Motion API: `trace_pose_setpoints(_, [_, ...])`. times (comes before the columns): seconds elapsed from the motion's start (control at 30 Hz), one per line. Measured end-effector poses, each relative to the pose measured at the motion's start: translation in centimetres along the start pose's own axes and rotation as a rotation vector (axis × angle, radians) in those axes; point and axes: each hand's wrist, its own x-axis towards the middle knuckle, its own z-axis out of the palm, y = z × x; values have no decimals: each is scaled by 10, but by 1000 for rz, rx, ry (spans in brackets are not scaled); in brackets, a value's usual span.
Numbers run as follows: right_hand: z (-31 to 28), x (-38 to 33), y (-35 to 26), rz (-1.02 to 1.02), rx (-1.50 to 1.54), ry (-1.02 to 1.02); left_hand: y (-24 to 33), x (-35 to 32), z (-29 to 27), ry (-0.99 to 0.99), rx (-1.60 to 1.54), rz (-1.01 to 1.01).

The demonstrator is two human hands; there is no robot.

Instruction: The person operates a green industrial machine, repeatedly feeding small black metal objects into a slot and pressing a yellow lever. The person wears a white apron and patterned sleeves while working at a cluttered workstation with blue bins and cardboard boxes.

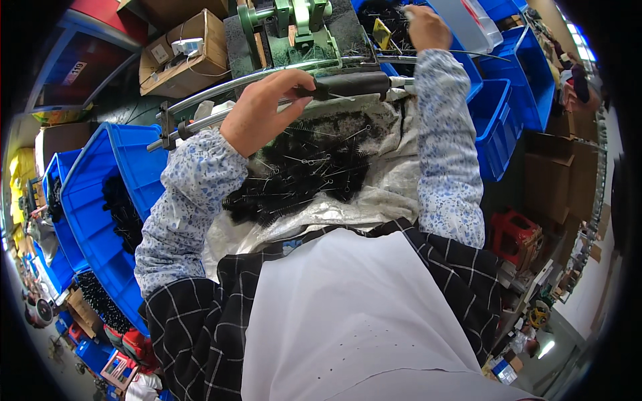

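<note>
Head view: a large heap of black wire brushes (301, 170) lies on the grey sheet (388, 194) in the person's lap, and blue bins (100, 200) at the left hold more, so much work appears left. The left hand (264, 107) is curled around the black lever handle (348, 85) of the green machine (294, 27). The right hand (424, 27), fingers pinched together, reaches among brushes in the far blue bin (468, 67) beside the machine; what it grips cannot be told.

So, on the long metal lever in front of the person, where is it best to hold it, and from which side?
Hold the lever at its black padded handle, coming from above. The handle is thick and lies roughly level, and the left hand already wraps over it there; the bare rod is thinner.
</note>
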Motion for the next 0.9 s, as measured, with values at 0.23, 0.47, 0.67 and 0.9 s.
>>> trace_pose_setpoints(0.23, [-60,-81,-83,-199,864,-658,-10,23,26,207,-53,28])
trace_pose_setpoints(0.47, [6,-57,-70,-194,186,3,-1,-10,35,-94,247,36])
trace_pose_setpoints(0.67, [31,-43,-80,-180,80,-105,-45,-14,64,-698,644,-369])
trace_pose_setpoints(0.9, [39,-39,-77,-254,172,-51,-65,-13,63,-739,538,-221])
